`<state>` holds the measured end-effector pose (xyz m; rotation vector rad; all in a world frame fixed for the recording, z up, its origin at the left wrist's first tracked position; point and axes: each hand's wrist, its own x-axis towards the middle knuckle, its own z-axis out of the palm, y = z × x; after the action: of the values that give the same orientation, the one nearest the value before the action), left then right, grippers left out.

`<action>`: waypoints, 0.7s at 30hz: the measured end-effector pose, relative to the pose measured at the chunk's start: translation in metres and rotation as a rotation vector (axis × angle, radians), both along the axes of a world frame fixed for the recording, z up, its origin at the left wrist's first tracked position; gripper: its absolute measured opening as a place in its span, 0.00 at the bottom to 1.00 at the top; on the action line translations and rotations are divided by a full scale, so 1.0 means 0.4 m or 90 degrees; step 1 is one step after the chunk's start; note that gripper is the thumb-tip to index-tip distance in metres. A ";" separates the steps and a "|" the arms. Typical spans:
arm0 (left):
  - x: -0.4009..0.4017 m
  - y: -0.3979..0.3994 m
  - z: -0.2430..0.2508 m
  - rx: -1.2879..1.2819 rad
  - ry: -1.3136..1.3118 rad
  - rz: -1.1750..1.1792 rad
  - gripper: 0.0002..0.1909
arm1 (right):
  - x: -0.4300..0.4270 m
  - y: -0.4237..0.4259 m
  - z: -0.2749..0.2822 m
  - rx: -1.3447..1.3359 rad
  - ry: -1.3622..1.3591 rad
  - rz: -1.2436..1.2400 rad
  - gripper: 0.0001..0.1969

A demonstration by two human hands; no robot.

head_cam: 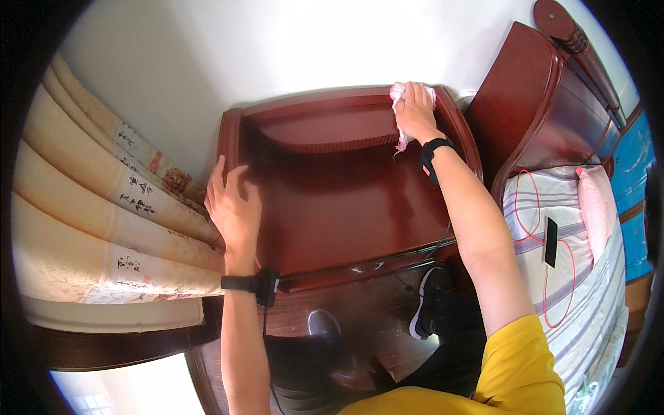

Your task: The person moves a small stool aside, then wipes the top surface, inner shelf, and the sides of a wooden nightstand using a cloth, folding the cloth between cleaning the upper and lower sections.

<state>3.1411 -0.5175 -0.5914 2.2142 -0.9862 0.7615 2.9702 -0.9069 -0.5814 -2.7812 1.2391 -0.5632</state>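
Note:
Under my right hand (pixel 416 111) is a white and pink cloth (pixel 399 93), gripped at the right end of the raised back panel (pixel 332 127) of a reddish-brown wooden nightstand (pixel 332 212). Loose strands of the cloth hang toward the tabletop. My left hand (pixel 234 205) hovers around the cabinet's left edge, its fingers apart and nothing in it. Whether its fingertips touch the raised left side rim (pixel 229 135) I cannot tell. Both wrists carry black straps with devices.
Beige curtains (pixel 129 218) bearing writing hang close on the left. At right, a wooden headboard (pixel 519 104) adjoins a bed with a striped sheet (pixel 550 290). A phone (pixel 550 243) with a red cable and a pink pillow (pixel 596 207) lie there. A black shoe (pixel 429 303) is on the wooden floor.

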 end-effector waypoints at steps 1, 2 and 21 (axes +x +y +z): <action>0.000 -0.001 0.000 0.000 0.003 -0.001 0.14 | -0.005 -0.006 -0.004 -0.015 -0.017 -0.021 0.32; -0.001 -0.003 -0.002 -0.001 0.003 -0.001 0.14 | -0.009 -0.015 -0.005 -0.004 -0.030 -0.030 0.33; -0.011 -0.011 -0.005 -0.047 -0.010 0.019 0.13 | 0.013 0.111 -0.026 -0.018 0.055 0.055 0.32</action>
<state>3.1366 -0.5218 -0.5933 2.1666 -0.9191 0.8170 2.9754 -0.8626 -0.5917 -2.8940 1.1284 -0.4619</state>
